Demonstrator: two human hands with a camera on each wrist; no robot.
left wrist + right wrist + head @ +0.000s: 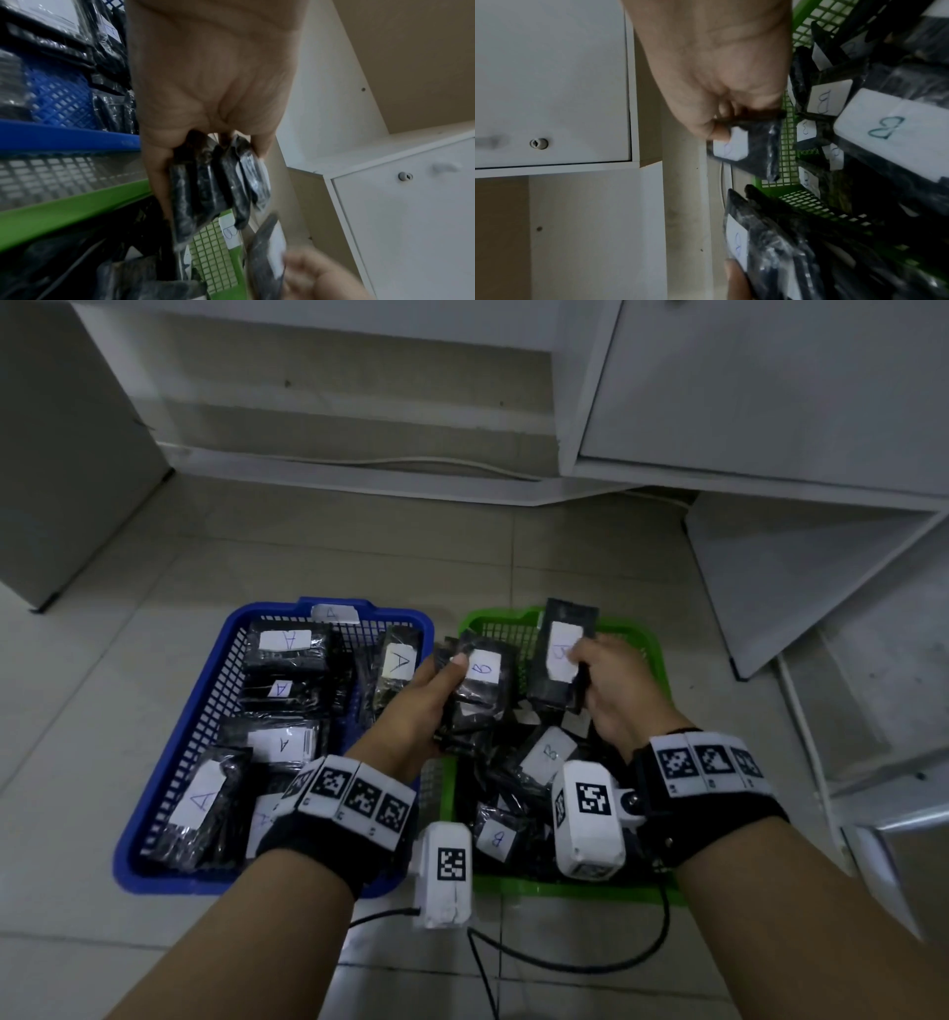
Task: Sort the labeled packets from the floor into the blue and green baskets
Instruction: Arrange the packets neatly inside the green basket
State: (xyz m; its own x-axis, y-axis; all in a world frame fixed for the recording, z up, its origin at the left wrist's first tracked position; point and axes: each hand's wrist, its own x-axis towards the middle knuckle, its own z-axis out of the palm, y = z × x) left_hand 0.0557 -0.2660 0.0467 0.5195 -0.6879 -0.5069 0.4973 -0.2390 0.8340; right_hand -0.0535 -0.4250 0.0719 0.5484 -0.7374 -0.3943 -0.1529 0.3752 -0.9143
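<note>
The right hand (613,695) pinches one black packet (561,654) by its edge, thumb over the white label, and holds it upright above the far part of the green basket (648,639). The mark on this label looks like a B, but it is partly covered and blurred, so it is better to lift the thumb and read it before letting go. Just to the left of it, the left hand (421,706) grips a stack of several packets (475,695), fingers curled round them; the top label reads B. Below both hands the green basket already holds B packets, and further left the blue basket (226,670) holds A packets.

I think the step is to drop the single packet into the green basket. It should be lowered close to the pile first, label up, because the pile is high and the plastic is slippery. The left hand must keep a firm grip so the fanned stack does not slide out.
</note>
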